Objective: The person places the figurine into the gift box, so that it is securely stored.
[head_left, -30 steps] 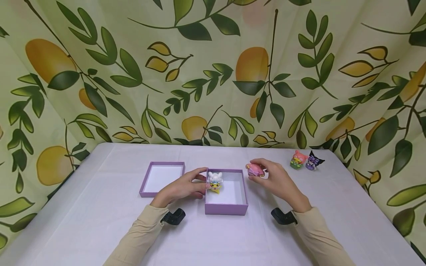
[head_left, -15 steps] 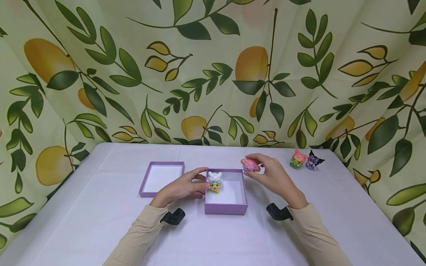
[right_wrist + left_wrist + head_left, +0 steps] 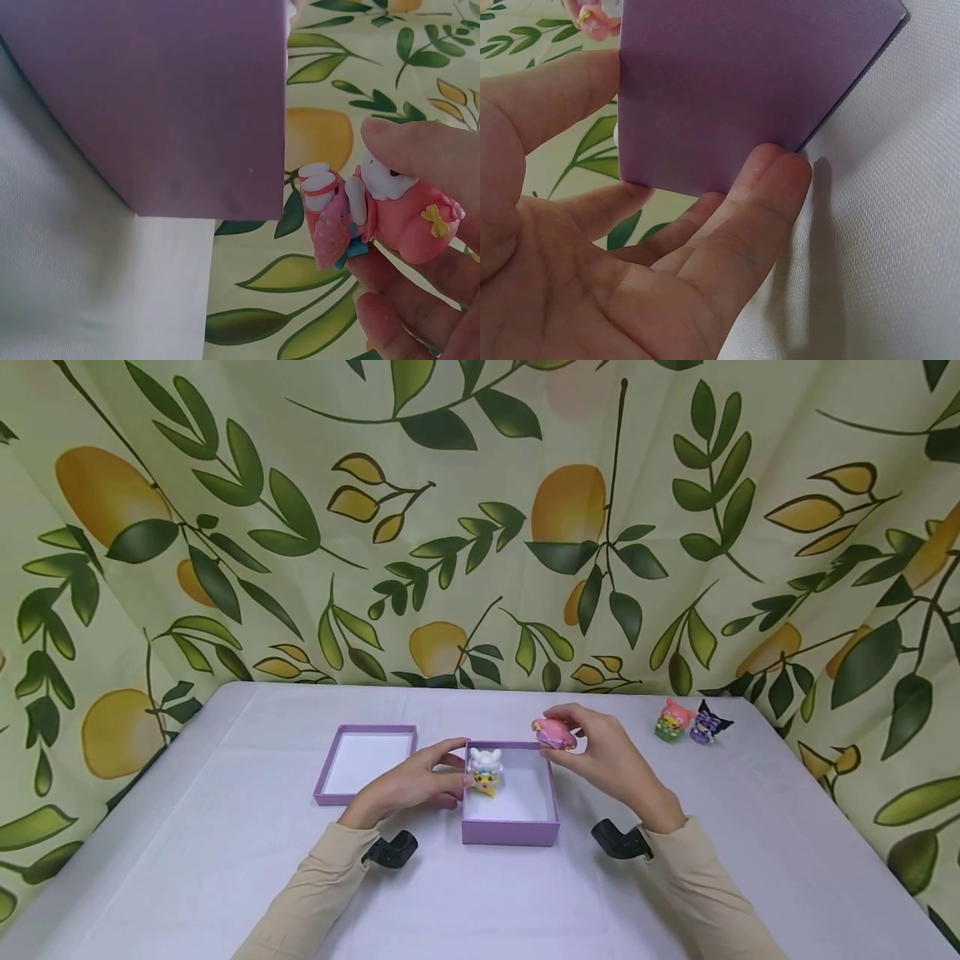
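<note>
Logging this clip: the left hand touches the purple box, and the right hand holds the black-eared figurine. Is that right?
Not quite: the left hand does touch the purple box, but the right hand holds the pink, yellow-bowed figurine, as the right wrist view shows.

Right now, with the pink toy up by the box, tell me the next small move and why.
Probably ease the pink toy left and nearer, over the bare right part of the box. The right hand holds it at the box's far right corner; the white toy takes up only the left side inside, and the left hand touches the box from the left.
</note>
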Tool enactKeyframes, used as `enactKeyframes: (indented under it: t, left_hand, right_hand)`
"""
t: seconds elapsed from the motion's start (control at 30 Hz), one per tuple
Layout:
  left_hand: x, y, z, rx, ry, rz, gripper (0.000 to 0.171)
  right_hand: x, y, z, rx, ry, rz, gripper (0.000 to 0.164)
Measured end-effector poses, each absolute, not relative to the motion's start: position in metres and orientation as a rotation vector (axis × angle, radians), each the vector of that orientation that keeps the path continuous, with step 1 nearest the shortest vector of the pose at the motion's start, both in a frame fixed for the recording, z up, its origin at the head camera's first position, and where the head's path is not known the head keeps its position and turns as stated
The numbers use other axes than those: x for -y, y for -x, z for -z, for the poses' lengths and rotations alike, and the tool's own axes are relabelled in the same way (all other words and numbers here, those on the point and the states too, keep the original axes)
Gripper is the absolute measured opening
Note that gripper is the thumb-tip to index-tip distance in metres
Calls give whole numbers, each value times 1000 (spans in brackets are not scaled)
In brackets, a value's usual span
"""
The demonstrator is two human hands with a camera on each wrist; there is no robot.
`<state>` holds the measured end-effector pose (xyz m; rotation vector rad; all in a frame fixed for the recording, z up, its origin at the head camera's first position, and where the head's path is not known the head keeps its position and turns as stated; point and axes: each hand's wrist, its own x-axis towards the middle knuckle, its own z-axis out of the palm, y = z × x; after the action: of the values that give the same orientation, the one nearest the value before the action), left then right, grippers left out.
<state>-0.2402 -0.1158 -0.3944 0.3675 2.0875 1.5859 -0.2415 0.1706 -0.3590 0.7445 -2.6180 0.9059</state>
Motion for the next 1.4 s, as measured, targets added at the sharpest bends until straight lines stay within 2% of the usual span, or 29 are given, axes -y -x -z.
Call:
enactKeyframes:
  t: [1.4]
  left_hand:
    - [117,241,395,-2097,-366,-1566,71]
  right_hand:
    - [-146,234,378,2720,-796,-971,48]
